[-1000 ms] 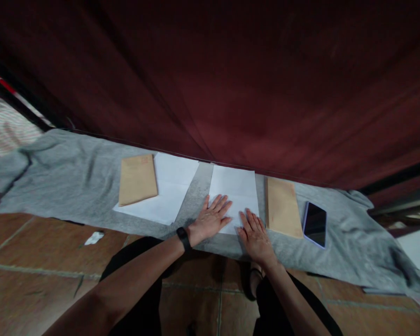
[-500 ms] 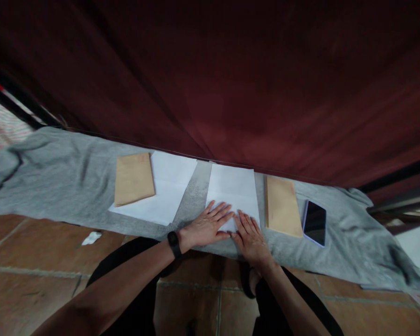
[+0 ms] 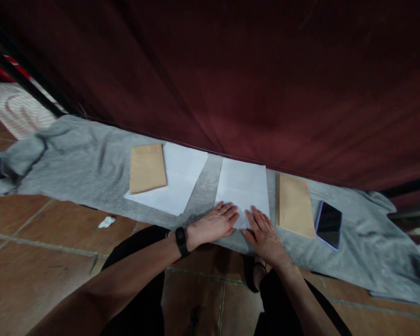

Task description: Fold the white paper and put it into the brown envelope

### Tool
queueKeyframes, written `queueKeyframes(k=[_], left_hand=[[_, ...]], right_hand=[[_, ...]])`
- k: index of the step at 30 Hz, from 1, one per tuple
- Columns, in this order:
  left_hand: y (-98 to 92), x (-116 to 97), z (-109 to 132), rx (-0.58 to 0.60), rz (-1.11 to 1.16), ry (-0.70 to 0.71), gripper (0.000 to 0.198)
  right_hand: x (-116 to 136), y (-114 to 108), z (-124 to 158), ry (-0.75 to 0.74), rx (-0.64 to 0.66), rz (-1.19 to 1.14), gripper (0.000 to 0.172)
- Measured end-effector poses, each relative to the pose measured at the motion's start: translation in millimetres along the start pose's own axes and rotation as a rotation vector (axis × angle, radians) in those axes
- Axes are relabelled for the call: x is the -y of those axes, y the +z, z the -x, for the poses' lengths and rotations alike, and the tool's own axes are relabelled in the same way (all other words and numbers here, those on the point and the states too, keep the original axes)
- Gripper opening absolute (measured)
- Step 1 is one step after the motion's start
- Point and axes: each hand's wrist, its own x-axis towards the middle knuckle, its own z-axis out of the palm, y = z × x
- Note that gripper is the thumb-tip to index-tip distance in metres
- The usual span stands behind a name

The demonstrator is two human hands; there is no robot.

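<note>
Brown packet (image 3: 147,169) overlaps a second sheet (image 3: 187,175) on the left; another packet (image 3: 296,205) lies just right of the white sheet (image 3: 243,184), with a phone (image 3: 329,225) beyond it. All rest on grey cloth (image 3: 80,158) beneath a dark red drape (image 3: 231,93). Any print is too faint to read. Left hand (image 3: 213,225) and right hand (image 3: 266,238) press the white sheet's near end, grip released, fingers flat.
</note>
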Motion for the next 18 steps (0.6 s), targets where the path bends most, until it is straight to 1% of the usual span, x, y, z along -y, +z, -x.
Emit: queueKeyframes(k=[4,10,14,18], left_hand=[[-5.8,-0.6,2.6,-0.004,0.024,0.028,0.039],[-10.0,-11.8,2.2,-0.002,-0.008,-0.001,0.034],[-9.7,-15.8,1.1,-0.003,-0.045,-0.014,0.036],[-6.1,-14.7,1.8,-0.004,-0.063,-0.032,0.038]], right_hand=[[0.6,-1.8,0.0,-0.010,0.011,-0.008,0.069],[0.6,-1.6,0.9,-0.026,-0.007,-0.003,0.068],[0.0,-2.4,0.4,-0.031,-0.003,0.005,0.067],[1.6,-3.9,-1.3,-0.009,0.000,0.000,0.064]])
